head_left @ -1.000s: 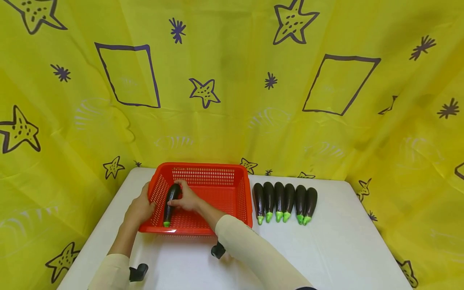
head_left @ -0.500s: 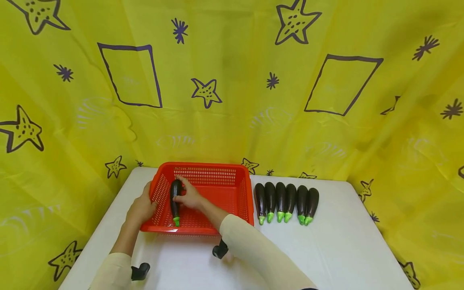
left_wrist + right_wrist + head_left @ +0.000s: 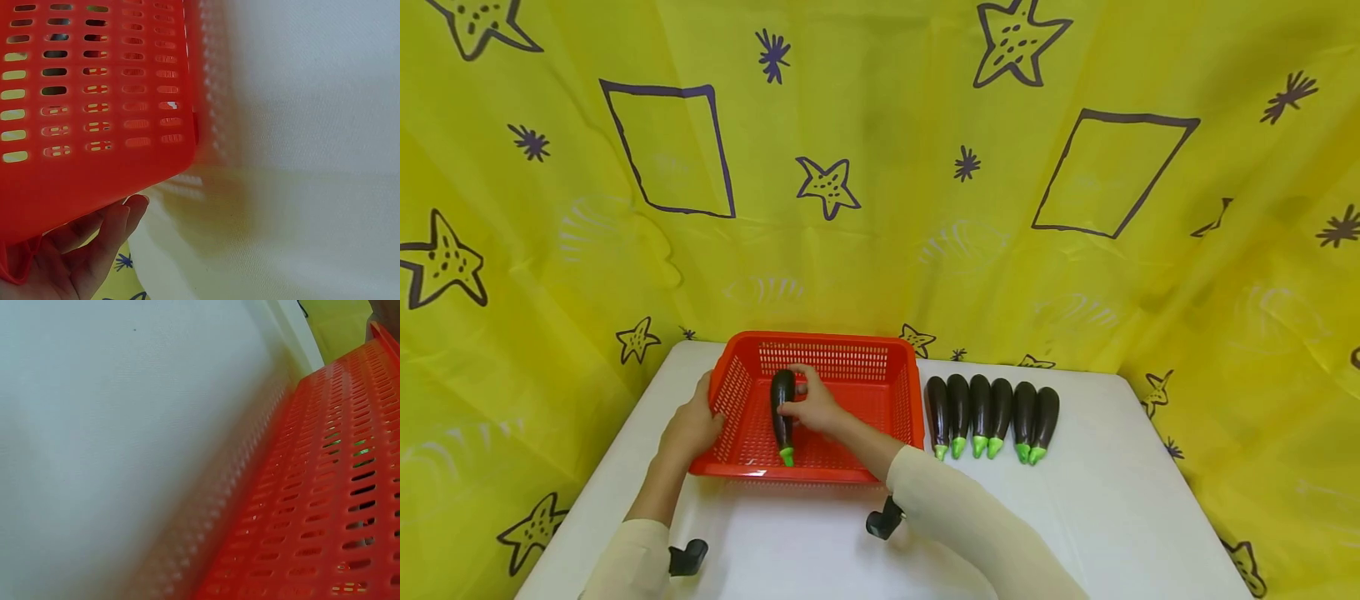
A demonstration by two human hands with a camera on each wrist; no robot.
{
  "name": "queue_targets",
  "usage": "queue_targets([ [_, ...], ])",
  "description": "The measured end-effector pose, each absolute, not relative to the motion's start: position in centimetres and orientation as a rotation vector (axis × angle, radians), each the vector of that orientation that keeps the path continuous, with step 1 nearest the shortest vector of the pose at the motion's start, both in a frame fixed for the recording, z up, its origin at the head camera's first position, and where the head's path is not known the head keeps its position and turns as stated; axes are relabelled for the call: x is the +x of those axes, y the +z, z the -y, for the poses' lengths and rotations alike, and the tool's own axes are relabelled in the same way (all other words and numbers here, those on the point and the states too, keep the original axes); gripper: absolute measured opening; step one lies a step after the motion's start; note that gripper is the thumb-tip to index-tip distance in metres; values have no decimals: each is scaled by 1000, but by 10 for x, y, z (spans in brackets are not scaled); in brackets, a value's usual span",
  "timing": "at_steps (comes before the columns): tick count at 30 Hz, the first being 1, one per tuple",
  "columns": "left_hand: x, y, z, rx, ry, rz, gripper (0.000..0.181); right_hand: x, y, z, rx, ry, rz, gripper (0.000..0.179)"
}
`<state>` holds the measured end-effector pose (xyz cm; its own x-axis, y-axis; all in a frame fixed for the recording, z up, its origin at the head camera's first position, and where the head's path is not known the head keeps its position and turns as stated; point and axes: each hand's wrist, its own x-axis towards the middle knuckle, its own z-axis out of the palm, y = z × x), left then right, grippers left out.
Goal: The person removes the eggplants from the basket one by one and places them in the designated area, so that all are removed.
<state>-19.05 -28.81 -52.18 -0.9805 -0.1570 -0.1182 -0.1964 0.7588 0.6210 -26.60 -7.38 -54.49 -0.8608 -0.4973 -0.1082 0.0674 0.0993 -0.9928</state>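
Observation:
A dark purple eggplant (image 3: 782, 400) with a green stem end is inside the red plastic basket (image 3: 850, 404), stem toward the near side. My right hand (image 3: 816, 407) holds it from the right, thumb and fingers on its side. Whether it touches the basket floor I cannot tell. At the basket's left end, my left hand (image 3: 691, 427) grips the rim, thumb over the inner side. In the left wrist view, the fingers of the left hand (image 3: 87, 256) lie along the slotted basket wall (image 3: 112, 169). The right wrist view shows the basket's slotted side (image 3: 294, 512), the right hand hidden.
Several more eggplants (image 3: 980, 412) lie in a row to the basket's right, green stem ends toward the near edge. All stand on a white-covered table (image 3: 1112, 492). A yellow curtain with dark star drawings (image 3: 880, 275) rises behind the table and at both sides.
My right hand has shifted the eggplant rightward inside the basket, and its stem end has swung to the right. The left hand keeps its place on the rim.

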Motion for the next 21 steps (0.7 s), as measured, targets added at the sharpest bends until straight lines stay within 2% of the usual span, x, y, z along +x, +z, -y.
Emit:
queue_targets([
  [21, -190, -520, 287, -289, 1046, -2881, 76, -254, -526, 20, -300, -1935, -1924, 78],
])
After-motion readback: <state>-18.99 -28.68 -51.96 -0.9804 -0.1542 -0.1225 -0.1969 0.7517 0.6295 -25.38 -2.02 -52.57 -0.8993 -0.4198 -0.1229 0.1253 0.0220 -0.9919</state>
